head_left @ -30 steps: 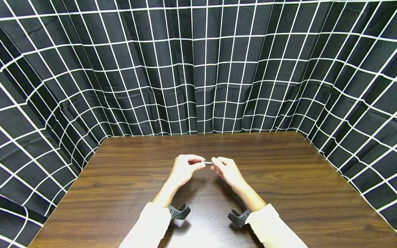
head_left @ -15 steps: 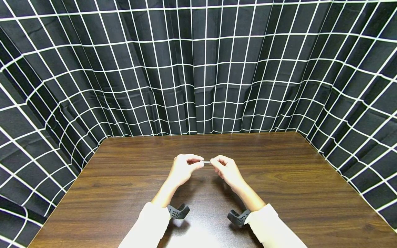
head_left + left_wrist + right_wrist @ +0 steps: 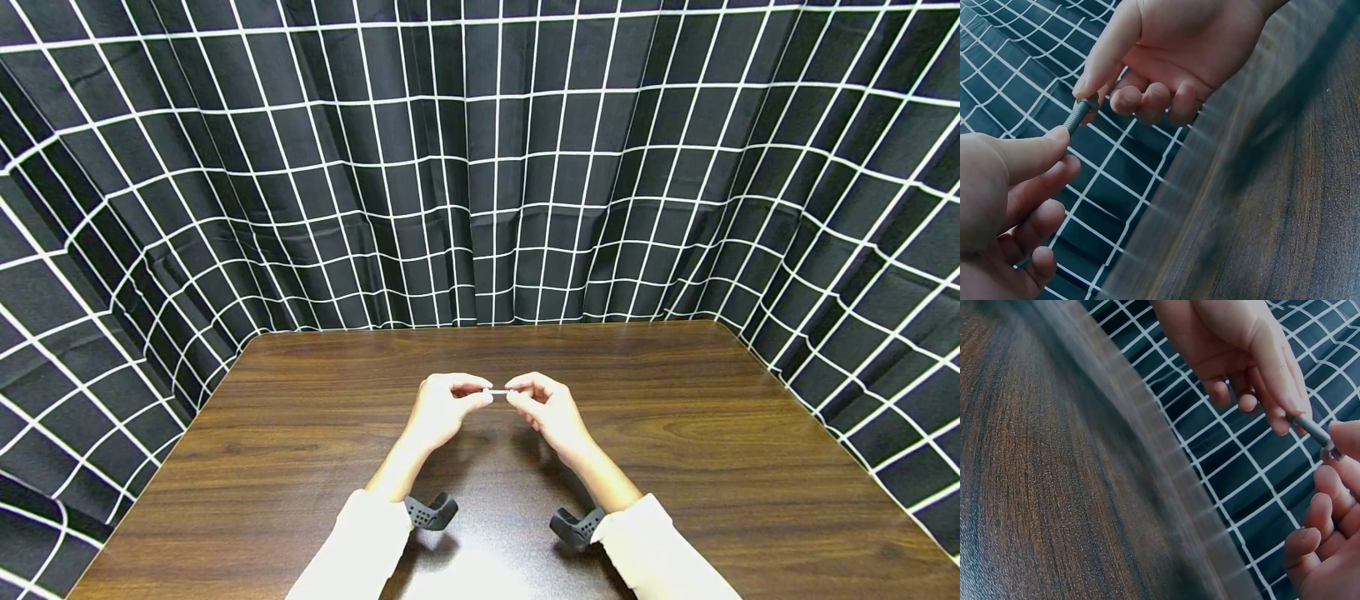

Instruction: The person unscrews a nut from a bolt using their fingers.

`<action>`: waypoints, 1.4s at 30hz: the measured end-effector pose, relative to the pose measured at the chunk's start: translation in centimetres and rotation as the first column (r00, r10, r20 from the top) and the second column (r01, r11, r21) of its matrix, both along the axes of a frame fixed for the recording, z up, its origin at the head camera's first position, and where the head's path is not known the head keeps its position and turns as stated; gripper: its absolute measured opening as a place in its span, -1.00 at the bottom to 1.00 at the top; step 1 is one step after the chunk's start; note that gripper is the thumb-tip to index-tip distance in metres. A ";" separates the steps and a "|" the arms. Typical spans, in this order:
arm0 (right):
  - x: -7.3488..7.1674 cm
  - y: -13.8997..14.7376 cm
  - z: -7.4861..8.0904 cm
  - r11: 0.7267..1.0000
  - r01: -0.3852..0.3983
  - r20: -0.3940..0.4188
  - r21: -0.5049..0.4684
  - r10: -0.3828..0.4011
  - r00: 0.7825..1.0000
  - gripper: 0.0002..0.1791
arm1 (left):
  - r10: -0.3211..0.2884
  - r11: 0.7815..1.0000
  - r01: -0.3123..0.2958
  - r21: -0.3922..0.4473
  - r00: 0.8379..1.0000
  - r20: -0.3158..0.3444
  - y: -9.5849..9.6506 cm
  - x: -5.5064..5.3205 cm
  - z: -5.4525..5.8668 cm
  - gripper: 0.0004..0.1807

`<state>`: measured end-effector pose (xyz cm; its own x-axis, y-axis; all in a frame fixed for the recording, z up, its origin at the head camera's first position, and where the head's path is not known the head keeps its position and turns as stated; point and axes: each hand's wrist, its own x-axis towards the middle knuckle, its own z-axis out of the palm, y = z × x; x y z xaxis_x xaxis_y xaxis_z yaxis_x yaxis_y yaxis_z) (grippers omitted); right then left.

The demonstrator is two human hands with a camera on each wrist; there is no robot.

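Thumb and fingers of my left hand [image 3: 441,410] pinch one end of a small grey metal bolt [image 3: 1076,117], held level above the table. Its threaded shank shows between the two hands, while the left end is hidden by the fingertips. At the other end a dark nut [image 3: 1334,452] sits on the thread. The right hand [image 3: 550,414] has this nut between thumb and index finger, seen close in the right wrist view. In both wrist views the remaining fingers of each hand curl loosely below the bolt.
A dark brown wooden table [image 3: 300,433] spreads beneath both hands. Black curtains with a white grid [image 3: 480,167] stand behind it and along both sides. Each wrist wears a dark grey camera mount [image 3: 432,512] below a white sleeve [image 3: 360,542].
The right thumb and index finger have rolled against each other at the nut, and the right fingertips sit slightly further left. My left hand has barely moved and keeps its pinch on the bolt.
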<state>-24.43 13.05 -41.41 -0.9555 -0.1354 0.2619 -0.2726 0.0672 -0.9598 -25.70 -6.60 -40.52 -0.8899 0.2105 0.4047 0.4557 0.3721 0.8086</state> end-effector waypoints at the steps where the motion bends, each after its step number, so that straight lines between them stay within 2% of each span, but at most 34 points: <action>1: 0.1 0.0 0.1 1.000 -0.010 -0.005 -0.009 0.010 1.000 -0.78 | 0.002 1.000 -0.002 -0.001 1.000 -0.002 0.0 0.0 0.0 -0.85; 4: 0.6 0.0 0.9 0.999 -0.041 -0.033 -0.018 0.040 0.999 -0.75 | 0.006 1.000 -0.006 -0.010 1.000 -0.005 0.0 0.0 0.0 -0.84; 9: 1.7 -0.3 2.3 0.999 -0.046 -0.087 0.010 0.046 0.995 -0.73 | 0.008 1.000 -0.008 -0.017 1.000 -0.001 -0.1 0.0 -0.1 -0.85; 12: 1.8 -0.3 2.4 0.999 -0.046 -0.117 0.021 0.048 0.992 -0.73 | 0.003 1.000 -0.003 -0.008 1.000 -0.002 -0.1 0.0 -0.1 -0.85; 14: 1.7 -0.3 2.4 0.999 -0.045 -0.138 0.029 0.049 0.989 -0.74 | 0.000 1.000 0.000 -0.003 1.000 -0.004 -0.1 0.0 0.0 -0.86; 18: 0.8 0.0 1.1 0.999 -0.032 -0.162 0.035 0.037 0.986 -0.73 | 0.001 1.000 -0.001 -0.007 1.000 -0.006 -0.1 0.0 0.0 -0.86; 21: 0.0 0.2 0.1 0.999 -0.017 -0.171 0.035 0.023 0.985 -0.69 | -0.002 1.000 0.002 -0.006 1.000 0.001 -0.1 -0.1 0.1 -0.85; 24: -0.3 0.3 -0.2 0.999 -0.011 -0.173 0.032 0.016 0.985 -0.63 | -0.002 1.000 0.002 -0.006 1.000 0.007 0.0 -0.1 0.1 -0.85; 30: -0.2 0.3 -0.4 0.999 0.002 -0.128 0.053 0.005 0.992 -0.64 | -0.003 1.000 0.003 0.001 1.000 0.012 0.1 0.0 0.0 -0.86; 35: -0.2 0.1 -0.4 0.996 0.049 0.004 0.077 -0.050 0.999 -0.80 | -0.004 1.000 0.004 0.001 1.000 0.000 0.1 0.0 -0.1 -0.85; 38: -0.2 0.0 -0.3 0.995 0.053 0.051 0.079 -0.058 0.997 -0.74 | -0.009 1.000 0.009 0.002 1.000 -0.004 0.2 0.0 -0.2 -0.85; 42: -0.1 -0.2 -0.3 0.995 0.044 0.053 0.084 -0.049 0.997 -0.66 | -0.008 1.000 0.008 0.004 1.000 -0.002 0.1 0.0 -0.2 -0.85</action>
